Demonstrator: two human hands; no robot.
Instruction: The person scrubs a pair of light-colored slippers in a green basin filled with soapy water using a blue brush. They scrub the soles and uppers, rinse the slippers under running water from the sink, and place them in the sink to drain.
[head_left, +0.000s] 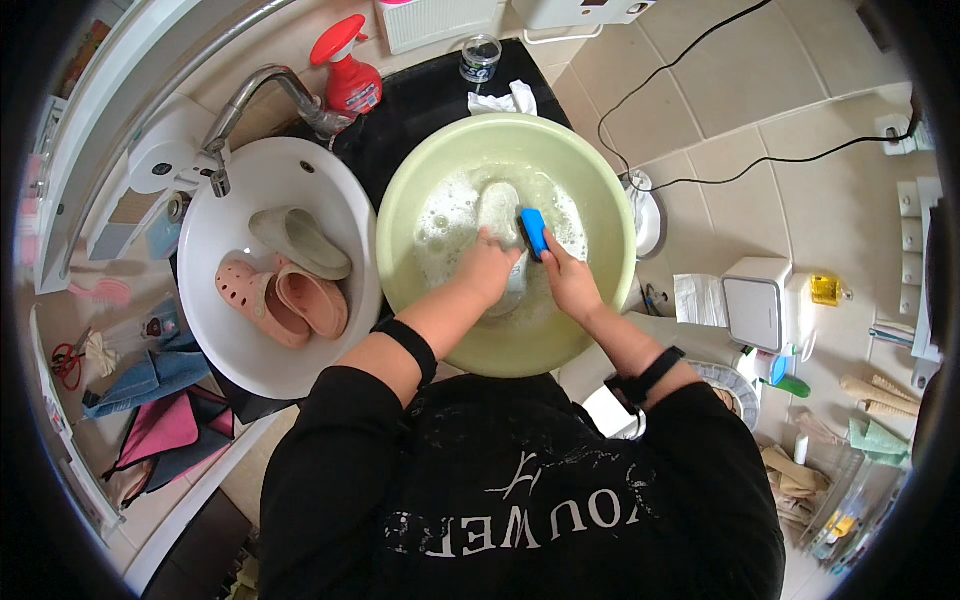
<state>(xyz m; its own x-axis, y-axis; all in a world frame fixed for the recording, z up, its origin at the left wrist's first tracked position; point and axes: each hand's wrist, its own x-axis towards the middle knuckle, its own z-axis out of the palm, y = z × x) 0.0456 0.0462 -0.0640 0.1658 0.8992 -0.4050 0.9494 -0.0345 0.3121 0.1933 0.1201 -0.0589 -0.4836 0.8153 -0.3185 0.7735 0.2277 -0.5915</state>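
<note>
A pale green plastic basin (619, 225) stands before me with foamy, cloudy water (442, 225) in it. My left hand (487, 268) grips a light-coloured slipper (498, 204) in the basin, its toe end pointing away from me. Part of the slipper is hidden under the hand and suds, and which face is up I cannot tell. My right hand (571, 283) holds a blue-backed scrubbing brush (534, 231) by its near end. The dark bristles face the slipper's right side; whether they touch it is unclear.
Left of the basin, a white washbasin (202, 315) holds two pink clogs (259, 304) and a grey-green slipper (300, 240). A chrome faucet (251, 94) arches over it. Behind stand a red spray bottle (352, 79) and a clear jar (480, 58). A black cord (780, 159) hangs at right.
</note>
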